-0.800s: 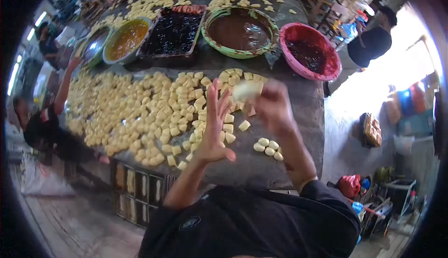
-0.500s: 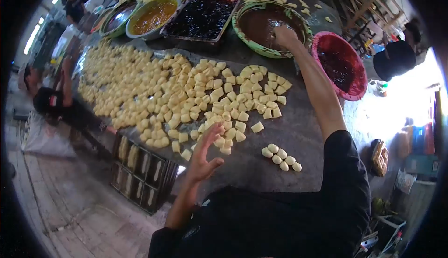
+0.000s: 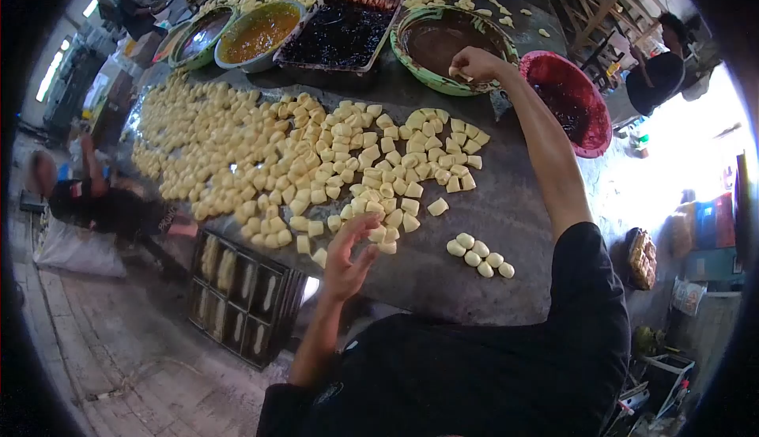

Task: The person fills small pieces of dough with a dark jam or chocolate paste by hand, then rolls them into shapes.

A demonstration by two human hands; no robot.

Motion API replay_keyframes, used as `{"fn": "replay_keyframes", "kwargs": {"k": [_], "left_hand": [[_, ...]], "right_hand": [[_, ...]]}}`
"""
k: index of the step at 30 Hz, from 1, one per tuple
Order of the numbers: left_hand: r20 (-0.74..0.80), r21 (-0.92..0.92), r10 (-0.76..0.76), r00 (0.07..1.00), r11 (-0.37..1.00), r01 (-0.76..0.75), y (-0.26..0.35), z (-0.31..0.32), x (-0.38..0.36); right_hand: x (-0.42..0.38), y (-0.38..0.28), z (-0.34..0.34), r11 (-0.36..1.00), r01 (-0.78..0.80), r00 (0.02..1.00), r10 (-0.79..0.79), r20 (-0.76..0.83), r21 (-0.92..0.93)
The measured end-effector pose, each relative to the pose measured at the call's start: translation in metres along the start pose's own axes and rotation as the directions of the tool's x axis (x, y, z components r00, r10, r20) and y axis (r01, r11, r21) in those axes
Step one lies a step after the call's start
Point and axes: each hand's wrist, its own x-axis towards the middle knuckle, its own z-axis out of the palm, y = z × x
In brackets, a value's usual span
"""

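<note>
My right hand [image 3: 473, 64] reaches far over the table, fingers curled shut above the near rim of the green bowl [image 3: 401, 51] of brown filling [image 3: 433, 35]. A small pale dough piece shows at its fingertips. My left hand [image 3: 349, 252] hovers open, fingers apart, at the near edge of a wide spread of pale yellow dough pieces [image 3: 316, 160]. It holds nothing. A small cluster of rounded dough balls [image 3: 479, 256] lies apart to its right on the grey table [image 3: 514, 200].
Behind the green bowl's row stand a red bowl [image 3: 594, 133] of dark jam, a tray [image 3: 340, 32] of dark jam, an orange-filled bowl [image 3: 258, 32] and a metal bowl [image 3: 198, 34]. People work at the left [image 3: 103, 204], the right [image 3: 655, 81] and the far side. Trays [image 3: 237, 303] sit under the table.
My right hand carried a dough piece from in front of me out to the brown filling bowl, dipped in, and now is lifted at its rim. My left hand dropped low toward the dough pieces.
</note>
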Motion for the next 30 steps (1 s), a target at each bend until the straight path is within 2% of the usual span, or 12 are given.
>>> {"fn": "replay_keyframes", "kwargs": {"k": [2,7,9,11,12,14,17,19,21,25,27,30], "left_hand": [[-0.007,-0.027,0.033,0.999,0.999,-0.033,0.005,-0.002,0.0],[-0.1,-0.149,0.084,0.991,0.984,-0.098,0.017,0.001,0.01],[-0.106,-0.195,0.067,0.992,0.977,-0.087,0.027,0.007,0.017],[-0.028,-0.204,0.02,0.999,0.979,-0.025,0.034,0.008,0.016],[0.127,-0.355,-0.134,0.983,0.919,0.171,0.014,0.003,0.012],[0.246,-0.554,-0.134,0.96,0.793,0.253,-0.011,-0.005,-0.008],[0.233,-0.744,-0.277,0.932,0.566,0.354,-0.007,-0.002,-0.04],[0.299,-0.748,-0.328,0.896,0.503,0.433,0.005,-0.005,-0.054],[0.383,-0.728,-0.383,0.841,0.435,0.53,0.022,-0.007,-0.067],[0.454,-0.419,-0.286,0.844,0.767,0.486,0.053,-0.004,-0.094],[0.471,-0.282,-0.092,0.877,0.926,0.249,0.066,0.0,-0.108],[0.371,-0.188,0.18,0.911,0.975,-0.116,0.087,0.012,-0.124]], "right_hand": [[-0.014,-0.009,-0.004,0.951,-0.087,0.996,0.077,0.046,0.298],[-0.124,-0.144,0.054,0.506,0.179,0.973,-0.215,-0.078,0.844],[-0.173,-0.193,0.097,0.422,0.172,0.976,-0.195,-0.097,0.89],[-0.227,-0.245,0.136,0.138,0.061,0.994,-0.094,-0.049,0.989],[-0.245,-0.254,0.158,0.004,0.022,0.998,-0.064,-0.022,1.0],[-0.274,-0.261,0.199,-0.239,0.016,1.0,-0.022,-0.021,0.971],[-0.316,-0.29,0.229,0.045,0.15,0.971,0.18,-0.155,0.988],[-0.337,-0.324,0.248,0.372,0.226,0.904,0.265,-0.336,0.9],[-0.355,-0.349,0.249,0.901,0.213,0.774,0.081,-0.628,0.378],[-0.387,-0.361,0.257,0.97,0.203,0.628,-0.024,-0.778,0.134],[-0.4,-0.369,0.256,0.961,0.238,0.596,-0.03,-0.803,0.141],[-0.412,-0.388,0.262,0.588,0.426,0.666,0.312,-0.678,0.688]]}}
